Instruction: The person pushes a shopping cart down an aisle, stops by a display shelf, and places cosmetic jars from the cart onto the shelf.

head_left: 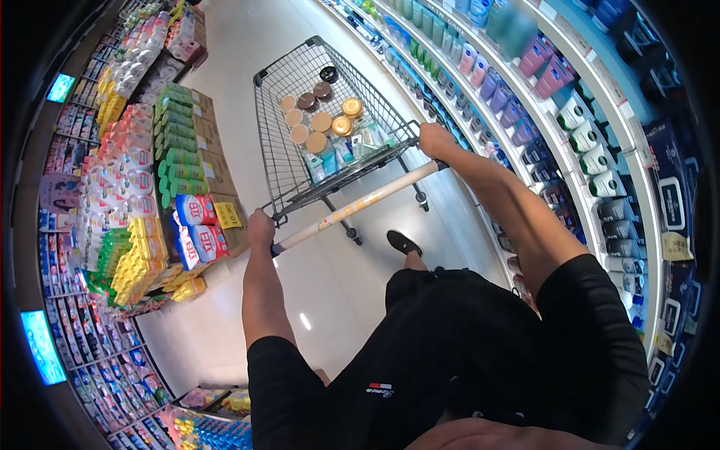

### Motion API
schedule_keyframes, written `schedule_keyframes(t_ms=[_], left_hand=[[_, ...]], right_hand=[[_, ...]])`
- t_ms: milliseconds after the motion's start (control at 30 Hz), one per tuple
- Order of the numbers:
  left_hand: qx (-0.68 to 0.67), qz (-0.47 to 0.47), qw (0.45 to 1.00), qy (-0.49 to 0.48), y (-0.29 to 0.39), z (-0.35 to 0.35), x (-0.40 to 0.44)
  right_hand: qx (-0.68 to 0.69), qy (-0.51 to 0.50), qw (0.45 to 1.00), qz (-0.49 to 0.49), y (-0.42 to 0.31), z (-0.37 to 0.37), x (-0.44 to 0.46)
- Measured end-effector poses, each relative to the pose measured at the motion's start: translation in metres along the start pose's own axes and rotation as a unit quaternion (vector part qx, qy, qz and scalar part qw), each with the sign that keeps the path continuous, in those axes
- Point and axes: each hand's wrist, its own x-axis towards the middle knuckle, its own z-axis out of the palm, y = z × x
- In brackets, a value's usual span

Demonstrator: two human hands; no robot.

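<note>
- Left hand point(261, 227) and right hand point(438, 141): fingers closed round opposite ends of the cart's push bar, thumbs and undersides mostly not visible.
- Pale push bar with orange-yellow print and dark ends point(366, 201): spans between the hands.
- Black shoe point(404, 242): on floor, below and between the hands; other foot not visible.
- Grey wire shopping cart point(264, 135): just beyond the fingers, upright. Step looks like steering it along the aisle; can't tell if rolling. Further movement would call for an even grip and clearance on both sides.
- Green-and-white packs point(367, 140): in basket, end nearest the fingers; overlapping, labels unreadable, partly behind wires.
- Round tubs with tan lids point(321, 122), jars with gold lids point(352, 107), containers with dark brown lids point(306, 100): farther in, mid-basket; contents unclear.
- Black round item point(328, 74): beyond those, near the far end; identity unclear.
- Red, white and blue bags point(199, 225): left of left fingers, on a display; green-capped containers point(184, 171) farther up.
- White shelving point(611, 86) with pink bottles point(555, 77): right of right fingers; top bottles blurred, outer edges cut off by lens.
</note>
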Motion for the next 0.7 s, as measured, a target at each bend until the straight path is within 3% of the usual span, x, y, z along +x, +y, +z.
schedule_keyframes(t_ms=[367, 700], left_hand=[[-0.008, -0.007, 1.0, -0.018, 0.025, -0.02, 0.051], [-0.089, -0.05, 0.994, -0.049, 0.017, -0.017, 0.083]], right_hand=[[0.011, -0.005, 1.0, 0.026, -0.01, -0.006, 0.073], [-0.026, 0.01, 0.999, -0.02, -0.009, 0.005, 0.11]])
